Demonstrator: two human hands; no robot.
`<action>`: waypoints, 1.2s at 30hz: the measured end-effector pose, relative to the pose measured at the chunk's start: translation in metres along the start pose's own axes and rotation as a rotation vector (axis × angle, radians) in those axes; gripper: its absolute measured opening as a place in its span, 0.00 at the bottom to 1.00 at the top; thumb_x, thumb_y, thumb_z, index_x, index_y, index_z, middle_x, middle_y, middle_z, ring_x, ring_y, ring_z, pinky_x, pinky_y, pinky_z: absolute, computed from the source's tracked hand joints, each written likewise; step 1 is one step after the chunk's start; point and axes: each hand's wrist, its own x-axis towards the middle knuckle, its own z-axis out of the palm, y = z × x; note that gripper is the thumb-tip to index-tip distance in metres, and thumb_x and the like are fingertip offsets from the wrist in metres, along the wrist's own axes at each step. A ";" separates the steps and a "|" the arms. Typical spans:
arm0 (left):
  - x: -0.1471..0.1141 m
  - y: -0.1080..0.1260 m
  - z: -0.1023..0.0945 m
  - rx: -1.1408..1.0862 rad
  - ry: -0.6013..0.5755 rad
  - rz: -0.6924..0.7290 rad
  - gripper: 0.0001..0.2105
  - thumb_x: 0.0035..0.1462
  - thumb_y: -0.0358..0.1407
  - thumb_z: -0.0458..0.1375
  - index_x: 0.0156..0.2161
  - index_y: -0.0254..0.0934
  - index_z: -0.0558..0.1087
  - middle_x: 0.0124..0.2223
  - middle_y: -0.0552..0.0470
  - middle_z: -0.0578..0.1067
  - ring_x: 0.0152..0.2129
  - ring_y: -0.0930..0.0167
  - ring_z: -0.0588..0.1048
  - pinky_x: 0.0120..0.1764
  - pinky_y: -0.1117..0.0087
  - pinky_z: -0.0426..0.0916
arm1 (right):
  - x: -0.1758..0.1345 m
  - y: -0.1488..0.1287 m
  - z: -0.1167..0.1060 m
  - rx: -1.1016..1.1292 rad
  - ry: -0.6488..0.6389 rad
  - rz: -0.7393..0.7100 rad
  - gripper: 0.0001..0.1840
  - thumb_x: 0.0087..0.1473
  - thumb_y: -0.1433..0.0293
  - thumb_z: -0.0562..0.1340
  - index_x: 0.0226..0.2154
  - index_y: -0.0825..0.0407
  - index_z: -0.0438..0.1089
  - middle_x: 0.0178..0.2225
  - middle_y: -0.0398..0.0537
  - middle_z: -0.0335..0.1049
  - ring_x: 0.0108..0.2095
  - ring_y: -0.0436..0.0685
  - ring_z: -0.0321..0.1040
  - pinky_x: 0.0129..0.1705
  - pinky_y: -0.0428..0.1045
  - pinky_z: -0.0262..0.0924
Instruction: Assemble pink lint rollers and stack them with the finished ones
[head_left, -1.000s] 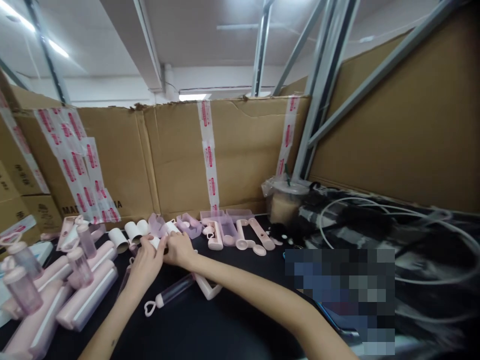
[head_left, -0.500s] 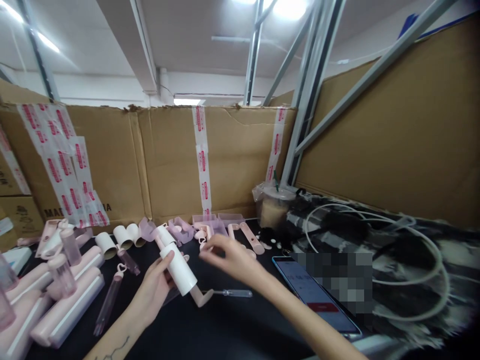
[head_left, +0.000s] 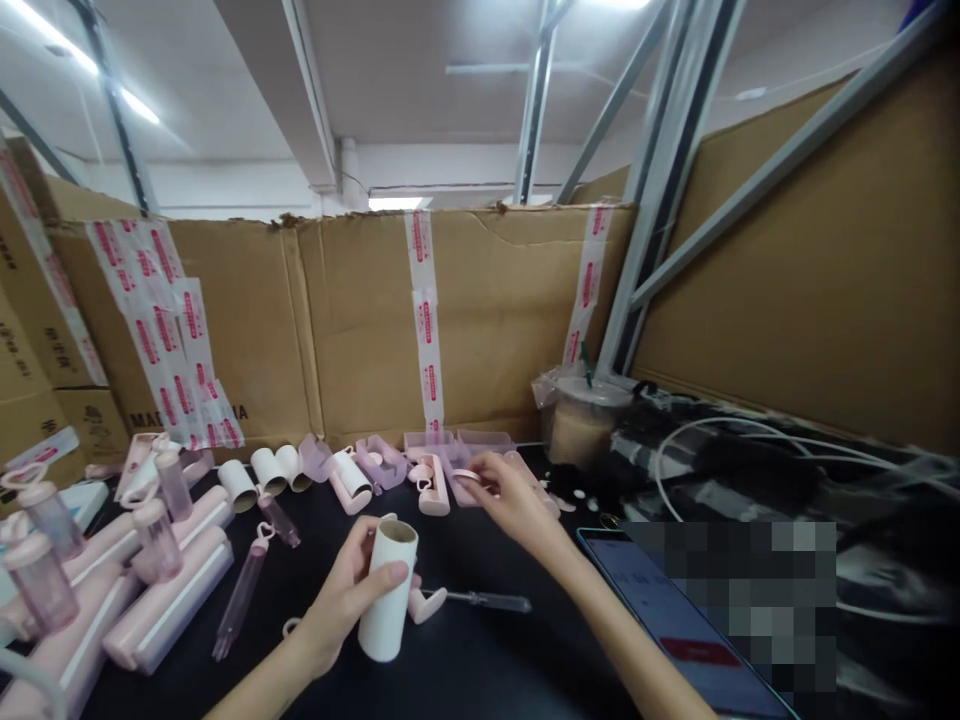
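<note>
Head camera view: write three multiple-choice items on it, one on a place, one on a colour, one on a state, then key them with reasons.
1. Where does the drink cup stand?
A. at the back of the table by the cardboard wall
B. in the left hand
C. on the phone

2. What colour is the roll in the left hand?
A. black
B. white
C. green

3. How is the roll held?
A. lying flat under a palm
B. upright, open end up, with the fingers wrapped round it
C. hanging from a string

Answers:
1. A, the lidded cup stands against the cardboard wall, beyond the right hand.
2. B, its wall is plain white against the black table.
3. B, the hollow top faces up and the thumb crosses its front.
</note>
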 end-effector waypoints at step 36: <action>0.018 0.008 -0.025 -0.328 0.351 0.001 0.06 0.51 0.32 0.59 0.34 0.34 0.67 0.41 0.46 0.74 0.36 0.65 0.74 0.34 0.67 0.71 | -0.014 0.037 0.004 -0.445 -0.386 0.408 0.08 0.52 0.75 0.61 0.37 0.58 0.70 0.41 0.54 0.70 0.41 0.58 0.69 0.42 0.55 0.64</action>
